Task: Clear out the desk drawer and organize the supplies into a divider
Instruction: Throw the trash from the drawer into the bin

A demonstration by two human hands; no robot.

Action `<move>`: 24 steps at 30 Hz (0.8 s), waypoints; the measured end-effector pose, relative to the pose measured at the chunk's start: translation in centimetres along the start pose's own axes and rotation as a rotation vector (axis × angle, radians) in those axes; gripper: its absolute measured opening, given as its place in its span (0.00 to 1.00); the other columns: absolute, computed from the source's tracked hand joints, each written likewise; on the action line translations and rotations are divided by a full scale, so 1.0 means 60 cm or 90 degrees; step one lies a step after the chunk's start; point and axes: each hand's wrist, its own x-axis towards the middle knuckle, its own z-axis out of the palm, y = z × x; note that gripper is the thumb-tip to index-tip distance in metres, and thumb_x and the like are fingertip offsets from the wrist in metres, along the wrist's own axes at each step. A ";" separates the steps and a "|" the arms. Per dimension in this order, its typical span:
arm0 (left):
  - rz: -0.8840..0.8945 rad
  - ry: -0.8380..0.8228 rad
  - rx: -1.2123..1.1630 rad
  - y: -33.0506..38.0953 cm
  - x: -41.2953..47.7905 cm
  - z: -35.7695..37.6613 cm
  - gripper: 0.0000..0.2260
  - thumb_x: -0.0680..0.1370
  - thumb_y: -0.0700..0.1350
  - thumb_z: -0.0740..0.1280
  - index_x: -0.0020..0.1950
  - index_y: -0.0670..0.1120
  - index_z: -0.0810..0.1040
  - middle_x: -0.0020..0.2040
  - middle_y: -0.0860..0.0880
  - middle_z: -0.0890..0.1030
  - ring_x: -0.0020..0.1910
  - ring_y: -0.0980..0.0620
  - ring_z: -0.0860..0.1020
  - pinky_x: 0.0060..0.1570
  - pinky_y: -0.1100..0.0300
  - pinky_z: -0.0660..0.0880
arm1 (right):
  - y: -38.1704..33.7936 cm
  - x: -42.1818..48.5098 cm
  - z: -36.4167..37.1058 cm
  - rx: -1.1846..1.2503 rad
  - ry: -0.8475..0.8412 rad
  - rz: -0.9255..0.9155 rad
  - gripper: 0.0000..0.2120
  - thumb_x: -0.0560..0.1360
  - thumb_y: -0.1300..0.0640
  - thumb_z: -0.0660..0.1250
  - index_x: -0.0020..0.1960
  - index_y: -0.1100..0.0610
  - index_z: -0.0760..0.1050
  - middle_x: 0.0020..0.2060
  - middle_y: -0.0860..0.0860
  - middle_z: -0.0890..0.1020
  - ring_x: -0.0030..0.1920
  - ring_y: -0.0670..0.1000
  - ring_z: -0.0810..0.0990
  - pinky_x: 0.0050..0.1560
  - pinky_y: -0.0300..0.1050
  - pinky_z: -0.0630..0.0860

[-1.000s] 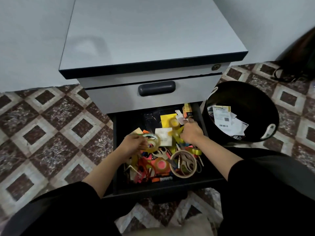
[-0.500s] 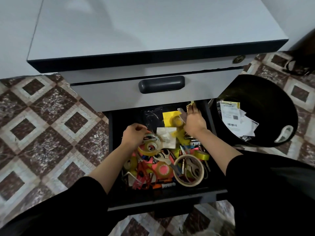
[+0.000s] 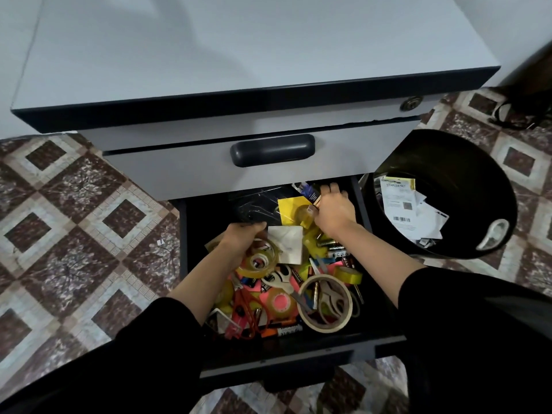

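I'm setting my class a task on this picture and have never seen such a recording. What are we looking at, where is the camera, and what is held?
No machine here: a person's two bare hands, filmed by a head-worn camera looking down. The open drawer holds a jumble: scissors, a masking tape roll, batteries, yellow sticky notes. The left hand grips a clear tape roll. The right hand reaches to the back, at a small packet; its grip is unclear. A black bin beside it holds papers.

Grey pedestal cabinet (image 3: 239,55) on brown diamond-patterned floor tiles (image 3: 74,219), black bin (image 3: 448,162) just beside, white wall (image 3: 525,22) behind.
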 end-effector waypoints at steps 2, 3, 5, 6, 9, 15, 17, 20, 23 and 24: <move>-0.026 0.015 -0.033 0.002 0.002 0.005 0.07 0.77 0.43 0.67 0.40 0.42 0.76 0.38 0.45 0.79 0.26 0.53 0.74 0.23 0.65 0.69 | 0.002 0.002 -0.001 -0.012 -0.003 -0.001 0.25 0.78 0.50 0.62 0.69 0.62 0.63 0.68 0.59 0.63 0.66 0.60 0.65 0.60 0.49 0.70; -0.033 0.028 -0.043 0.003 0.004 0.006 0.08 0.77 0.43 0.67 0.39 0.42 0.76 0.37 0.46 0.78 0.25 0.53 0.75 0.23 0.64 0.69 | 0.003 0.002 -0.003 -0.010 -0.003 -0.005 0.25 0.78 0.50 0.62 0.69 0.62 0.63 0.68 0.60 0.63 0.66 0.60 0.65 0.61 0.49 0.69; -0.039 0.053 -0.056 0.005 0.008 0.007 0.08 0.76 0.42 0.68 0.39 0.41 0.75 0.37 0.44 0.78 0.27 0.52 0.76 0.21 0.65 0.71 | 0.006 0.003 -0.002 0.009 -0.015 -0.012 0.26 0.77 0.50 0.63 0.69 0.61 0.62 0.67 0.60 0.65 0.66 0.60 0.65 0.61 0.50 0.69; -0.040 0.056 -0.059 0.006 0.010 0.008 0.07 0.76 0.42 0.68 0.40 0.40 0.76 0.39 0.43 0.78 0.29 0.51 0.76 0.21 0.66 0.73 | 0.006 0.003 -0.001 0.024 -0.025 -0.011 0.26 0.77 0.51 0.64 0.69 0.61 0.61 0.66 0.59 0.66 0.66 0.60 0.66 0.61 0.50 0.69; -0.034 0.044 -0.048 0.010 0.012 0.014 0.06 0.77 0.39 0.67 0.41 0.40 0.75 0.38 0.43 0.78 0.31 0.50 0.76 0.25 0.64 0.77 | 0.004 0.001 0.002 0.054 -0.032 0.000 0.26 0.75 0.52 0.66 0.67 0.61 0.60 0.64 0.59 0.70 0.64 0.60 0.69 0.58 0.51 0.71; -0.022 0.033 -0.035 0.009 -0.010 0.013 0.07 0.77 0.36 0.61 0.40 0.42 0.73 0.34 0.44 0.77 0.31 0.49 0.77 0.30 0.60 0.76 | 0.000 -0.010 -0.007 0.029 -0.051 -0.001 0.26 0.73 0.54 0.69 0.65 0.60 0.63 0.60 0.59 0.74 0.61 0.59 0.74 0.53 0.49 0.73; -0.023 0.011 -0.035 0.008 -0.023 0.005 0.06 0.78 0.36 0.60 0.42 0.41 0.72 0.33 0.45 0.80 0.27 0.50 0.79 0.30 0.59 0.77 | -0.003 -0.020 -0.008 -0.003 -0.072 -0.010 0.23 0.74 0.53 0.68 0.64 0.61 0.66 0.59 0.58 0.76 0.59 0.59 0.76 0.52 0.48 0.73; -0.013 -0.004 -0.030 0.004 -0.038 -0.011 0.06 0.79 0.36 0.59 0.51 0.35 0.73 0.37 0.43 0.80 0.25 0.52 0.80 0.28 0.59 0.78 | -0.006 -0.036 -0.010 0.010 -0.085 -0.005 0.20 0.73 0.55 0.68 0.61 0.61 0.69 0.57 0.58 0.77 0.57 0.59 0.77 0.50 0.47 0.73; 0.005 0.007 -0.053 -0.003 -0.059 -0.027 0.06 0.80 0.36 0.59 0.46 0.36 0.72 0.38 0.42 0.78 0.22 0.53 0.79 0.21 0.61 0.76 | -0.009 -0.052 -0.016 0.063 -0.084 0.009 0.19 0.72 0.56 0.68 0.59 0.61 0.70 0.55 0.58 0.78 0.56 0.59 0.77 0.46 0.46 0.72; 0.010 0.013 -0.062 -0.006 -0.065 -0.032 0.06 0.80 0.35 0.59 0.44 0.36 0.71 0.35 0.42 0.79 0.21 0.53 0.79 0.20 0.62 0.75 | -0.009 -0.055 -0.018 0.090 -0.087 0.022 0.19 0.71 0.55 0.69 0.59 0.61 0.69 0.54 0.58 0.78 0.55 0.59 0.78 0.45 0.46 0.72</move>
